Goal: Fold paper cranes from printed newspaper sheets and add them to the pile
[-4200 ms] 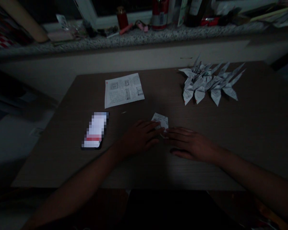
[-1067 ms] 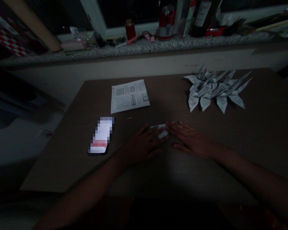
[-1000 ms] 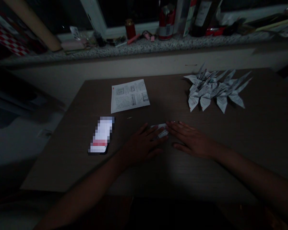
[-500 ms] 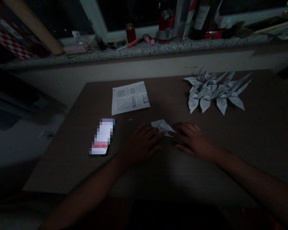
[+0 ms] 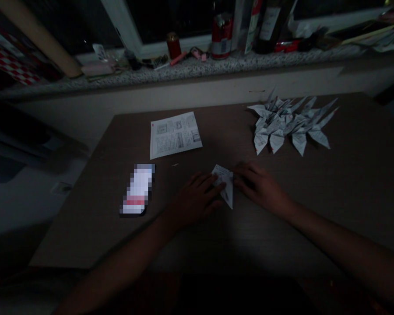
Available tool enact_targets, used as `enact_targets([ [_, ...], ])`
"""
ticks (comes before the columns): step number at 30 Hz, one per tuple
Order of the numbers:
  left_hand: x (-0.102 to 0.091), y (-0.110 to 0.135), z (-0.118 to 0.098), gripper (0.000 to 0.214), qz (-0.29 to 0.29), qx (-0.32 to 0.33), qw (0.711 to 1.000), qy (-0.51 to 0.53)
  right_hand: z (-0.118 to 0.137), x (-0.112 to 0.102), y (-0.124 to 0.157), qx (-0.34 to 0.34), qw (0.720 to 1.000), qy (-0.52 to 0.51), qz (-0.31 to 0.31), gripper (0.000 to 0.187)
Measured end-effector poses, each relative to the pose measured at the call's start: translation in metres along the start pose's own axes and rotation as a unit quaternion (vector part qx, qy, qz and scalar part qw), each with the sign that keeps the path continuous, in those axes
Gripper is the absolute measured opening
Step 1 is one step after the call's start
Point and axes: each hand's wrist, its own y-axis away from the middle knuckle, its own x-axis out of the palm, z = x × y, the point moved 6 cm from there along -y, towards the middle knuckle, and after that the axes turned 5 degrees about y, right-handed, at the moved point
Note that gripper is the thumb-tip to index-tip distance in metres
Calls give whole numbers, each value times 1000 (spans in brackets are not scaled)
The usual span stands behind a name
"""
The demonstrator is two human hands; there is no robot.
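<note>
Dim light falls on folded paper (image 5: 229, 190) at a brown counter (image 5: 272, 245)

A person bends both bare arms over the counter, where the small piece of printed, folded paper lies flat between the two hands, its long point aimed back toward the person's body. The left hand (image 5: 197, 197) comes in low and flat, its fingers loosely spread, the tips resting on the paper's left side. The right hand (image 5: 264, 188) is curled at the opposite edge, fingers bent and close together, their tips at the paper's upper right; whether they pinch it cannot be told in the gloom.

Beyond the left hand, a larger printed sheet (image 5: 175, 135) lies on the counter, with a tiny pale scrap (image 5: 175, 165) just in front of it. A phone (image 5: 138, 188), its lit screen blurred into blocks, lies near the left forearm. Toward the far right of the counter, a cluster of pointed folded-paper pieces (image 5: 292, 124) sits packed together, tips fanning outward.

Behind, a speckled stone sill (image 5: 184, 71) runs beneath dark windows, crowded with a red can (image 5: 222, 41), a dark bottle (image 5: 269, 26) with a pale label and a small red jar (image 5: 174, 47).
</note>
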Motion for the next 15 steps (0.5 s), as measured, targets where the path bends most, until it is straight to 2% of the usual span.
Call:
enact_targets([
  [3,2,-2,-4,53,4,10,1000,11,-5,4,-2,22,999,26,-14,41],
  [9,-2,-7,-5,47,0,-2,998,63,-4,9,-3,29,999,24,-2,36],
  [11,-5,-9,-1,48,-28,-36,995,91,-4,9,-4,38,999,17,0,35],
  [15,-6,-11,18,57,-84,-145,979,117,-6,10,-5,52,999,-3,0,31],
])
